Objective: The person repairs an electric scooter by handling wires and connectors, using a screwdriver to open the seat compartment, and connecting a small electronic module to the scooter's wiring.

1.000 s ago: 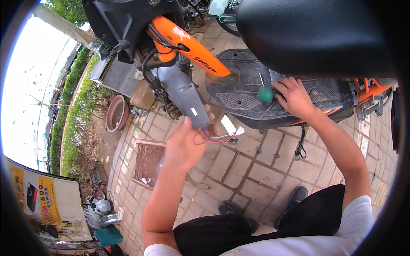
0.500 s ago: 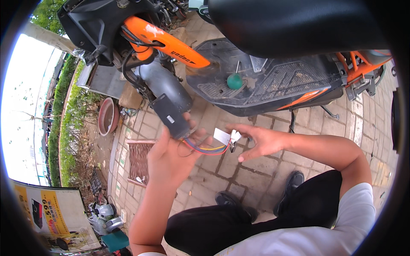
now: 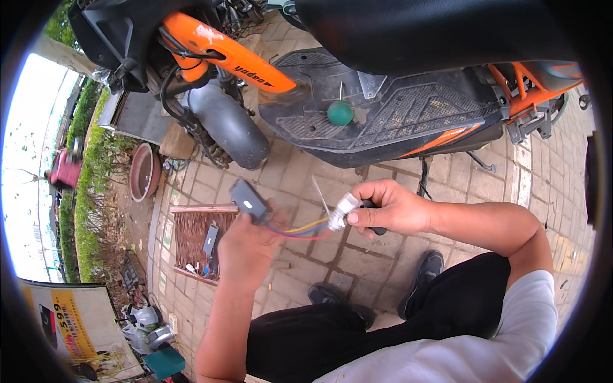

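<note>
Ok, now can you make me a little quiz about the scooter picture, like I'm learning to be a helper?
1. Pick one. What does the left hand hold?
A) a shoe
B) a dark box
C) a flowerpot

2. True or false? A green ball-shaped handle lies on the dark footboard.

3. Fill in the gap. Coloured ____ run from the dark box to the white connectors at the right hand.

Key: 1. B; 2. True; 3. wires.
</note>
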Motion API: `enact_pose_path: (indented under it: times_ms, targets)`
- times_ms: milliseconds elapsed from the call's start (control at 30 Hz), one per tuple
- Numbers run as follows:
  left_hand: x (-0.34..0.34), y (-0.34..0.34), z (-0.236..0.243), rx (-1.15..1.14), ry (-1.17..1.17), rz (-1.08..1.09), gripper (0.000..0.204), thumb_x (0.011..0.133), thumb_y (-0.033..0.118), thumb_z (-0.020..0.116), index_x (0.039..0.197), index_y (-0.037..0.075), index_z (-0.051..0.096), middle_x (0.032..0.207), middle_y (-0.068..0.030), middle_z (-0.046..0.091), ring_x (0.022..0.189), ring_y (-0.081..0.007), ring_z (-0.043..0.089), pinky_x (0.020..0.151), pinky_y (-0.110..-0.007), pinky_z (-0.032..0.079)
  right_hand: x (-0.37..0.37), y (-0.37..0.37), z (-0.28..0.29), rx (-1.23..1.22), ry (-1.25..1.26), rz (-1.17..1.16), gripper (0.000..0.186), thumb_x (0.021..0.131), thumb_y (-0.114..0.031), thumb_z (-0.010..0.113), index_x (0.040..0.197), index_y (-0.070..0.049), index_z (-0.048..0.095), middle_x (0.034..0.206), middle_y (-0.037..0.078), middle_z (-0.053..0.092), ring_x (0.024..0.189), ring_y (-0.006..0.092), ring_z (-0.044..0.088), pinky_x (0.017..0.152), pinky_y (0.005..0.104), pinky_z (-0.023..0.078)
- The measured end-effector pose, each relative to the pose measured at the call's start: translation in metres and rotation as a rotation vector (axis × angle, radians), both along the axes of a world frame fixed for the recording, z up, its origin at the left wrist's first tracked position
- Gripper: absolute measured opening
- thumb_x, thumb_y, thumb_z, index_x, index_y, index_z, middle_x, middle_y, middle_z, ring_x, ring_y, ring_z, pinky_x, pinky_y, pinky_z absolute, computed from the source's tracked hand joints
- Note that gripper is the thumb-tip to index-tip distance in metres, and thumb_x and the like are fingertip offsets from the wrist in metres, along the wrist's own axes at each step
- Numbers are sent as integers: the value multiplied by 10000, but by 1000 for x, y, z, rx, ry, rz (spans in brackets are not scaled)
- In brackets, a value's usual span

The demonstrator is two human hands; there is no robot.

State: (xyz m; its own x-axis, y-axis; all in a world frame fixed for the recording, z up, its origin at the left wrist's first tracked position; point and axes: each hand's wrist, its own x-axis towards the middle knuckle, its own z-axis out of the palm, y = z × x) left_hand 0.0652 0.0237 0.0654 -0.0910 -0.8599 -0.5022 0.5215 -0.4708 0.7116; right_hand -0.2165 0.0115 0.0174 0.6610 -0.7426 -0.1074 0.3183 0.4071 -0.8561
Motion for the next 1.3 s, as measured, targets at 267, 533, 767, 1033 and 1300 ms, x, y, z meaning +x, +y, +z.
enact_pose_path:
  times_ms: [267, 533, 767, 1033, 1300]
  targets:
    - [-38, 12, -25, -476, -789, -685, 548, 910, 227, 685, 1359, -17, 489, 1378, -167, 519, 1287, -273, 475, 1095, -394, 332, 11, 7, -2, 309, -35, -75, 206, 953, -224, 656, 1025, -31, 670, 831, 22, 664, 671, 87, 612, 568, 235, 493]
    - [-63, 9, -21, -292, -510, -623, 336, 970, 157, 626, 1263, 4, 564, 1058, -35, 663, 1001, -91, 584, 892, -275, 466, 6, 12, 10, 48, 199, -169, 189, 958, -176, 640, 1034, -4, 660, 837, 8, 656, 688, 83, 595, 594, 232, 473]
    - [-70, 13, -27, -318, -469, -464, 241, 980, 158, 613, 1164, 3, 605, 971, -15, 670, 907, -71, 596, 816, -240, 474, 5, 11, 12, -782, 526, -367, 221, 877, -123, 715, 1054, -13, 641, 870, 114, 680, 747, 251, 668, 680, 339, 531]
    - [-77, 19, -4, -446, -785, -594, 200, 994, 126, 571, 1117, -14, 644, 906, -40, 694, 804, -79, 616, 740, -254, 502, -4, 4, 22, -1051, 681, -299, 237, 804, -140, 764, 976, -12, 663, 778, 120, 648, 681, 309, 648, 589, 383, 527]
    - [-79, 21, 1, -423, -806, -600, 196, 977, 87, 582, 1128, -35, 610, 928, -77, 714, 841, -106, 659, 757, -255, 518, -1, 11, 19, -1119, 757, -437, 201, 775, -105, 748, 928, -1, 668, 710, 107, 605, 574, 285, 611, 503, 372, 500]
